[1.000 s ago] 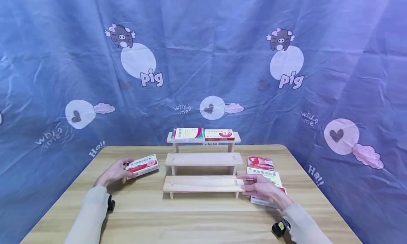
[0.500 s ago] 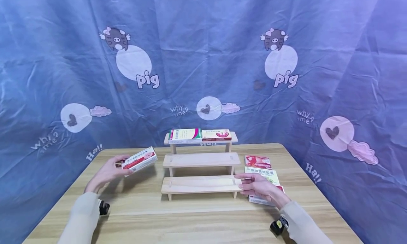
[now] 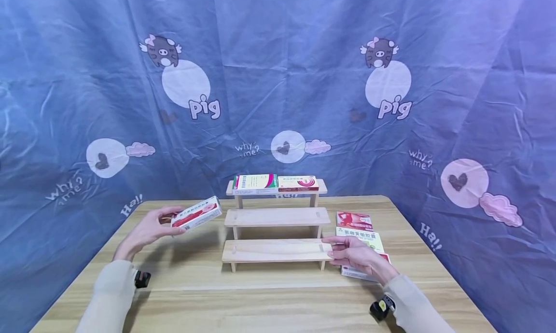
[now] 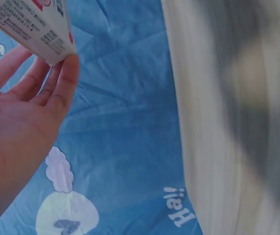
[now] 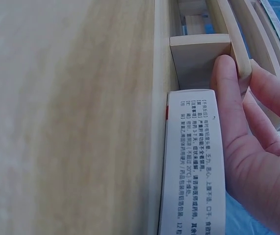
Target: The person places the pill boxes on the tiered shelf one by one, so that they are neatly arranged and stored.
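My left hand (image 3: 145, 231) holds a red-and-white medicine box (image 3: 196, 214) by its left end, tilted and raised above the table. In the left wrist view the fingers (image 4: 63, 81) lie against that box's end (image 4: 34, 27). On the right, my right hand (image 3: 358, 256) pinches the right end of the bottom step of a three-step wooden rack (image 3: 278, 250). The right wrist view has the thumb and fingers (image 5: 226, 73) about the edge of that wooden step (image 5: 240, 56). A white medicine box (image 5: 193, 161) lies beside this hand.
Two medicine boxes, one green-and-white (image 3: 255, 181) and one red-and-white (image 3: 298, 183), lie side by side on the top step. Right of the rack, a red box (image 3: 354, 220) and a pale green box (image 3: 362, 239) lie on the wooden table (image 3: 278, 304). A blue curtain (image 3: 278, 91) hangs behind.
My left hand has lifted the red-and-white medicine box off the table and tilted it, right end up. My right hand has kept its grip on the rack.
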### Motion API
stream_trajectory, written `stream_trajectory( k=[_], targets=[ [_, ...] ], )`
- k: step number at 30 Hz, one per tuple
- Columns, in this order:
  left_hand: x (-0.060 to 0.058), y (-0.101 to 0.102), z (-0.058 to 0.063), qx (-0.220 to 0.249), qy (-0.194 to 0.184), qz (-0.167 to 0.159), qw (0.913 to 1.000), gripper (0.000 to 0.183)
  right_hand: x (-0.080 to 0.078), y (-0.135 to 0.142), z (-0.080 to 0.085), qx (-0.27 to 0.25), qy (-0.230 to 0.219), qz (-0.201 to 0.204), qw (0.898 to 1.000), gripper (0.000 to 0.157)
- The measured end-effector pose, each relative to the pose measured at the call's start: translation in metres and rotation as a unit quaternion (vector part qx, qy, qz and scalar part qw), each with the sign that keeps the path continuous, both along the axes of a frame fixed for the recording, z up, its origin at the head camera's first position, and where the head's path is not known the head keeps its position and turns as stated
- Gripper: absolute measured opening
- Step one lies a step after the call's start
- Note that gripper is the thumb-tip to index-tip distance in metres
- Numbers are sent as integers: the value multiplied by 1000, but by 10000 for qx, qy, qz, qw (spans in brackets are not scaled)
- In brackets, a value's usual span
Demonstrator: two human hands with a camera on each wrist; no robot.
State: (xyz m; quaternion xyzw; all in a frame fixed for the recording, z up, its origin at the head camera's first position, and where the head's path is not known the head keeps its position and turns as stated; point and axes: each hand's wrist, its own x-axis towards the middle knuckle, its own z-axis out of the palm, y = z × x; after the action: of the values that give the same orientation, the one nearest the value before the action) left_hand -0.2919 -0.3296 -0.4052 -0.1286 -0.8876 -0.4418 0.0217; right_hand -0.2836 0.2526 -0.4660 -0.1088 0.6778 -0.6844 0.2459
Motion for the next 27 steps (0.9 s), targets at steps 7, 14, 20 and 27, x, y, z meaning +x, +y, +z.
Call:
stream_trajectory(
  k=[7,14,20,27],
  targets=[
    [3,13,9,-48,135,-409,9991,69,1,0,1,-39,-25,51,10000,54],
    [5,30,16,-170,222,-536,9982,62,1,-1,2,37,19,58,10000,52],
    [3,41,19,-258,276,-621,9974,66,2,-1,2,32,2,22,10000,51],
    [-2,50,18,-50,156,-757,9970,68,3,-1,4,-29,26,96,9999,51]
  ],
)
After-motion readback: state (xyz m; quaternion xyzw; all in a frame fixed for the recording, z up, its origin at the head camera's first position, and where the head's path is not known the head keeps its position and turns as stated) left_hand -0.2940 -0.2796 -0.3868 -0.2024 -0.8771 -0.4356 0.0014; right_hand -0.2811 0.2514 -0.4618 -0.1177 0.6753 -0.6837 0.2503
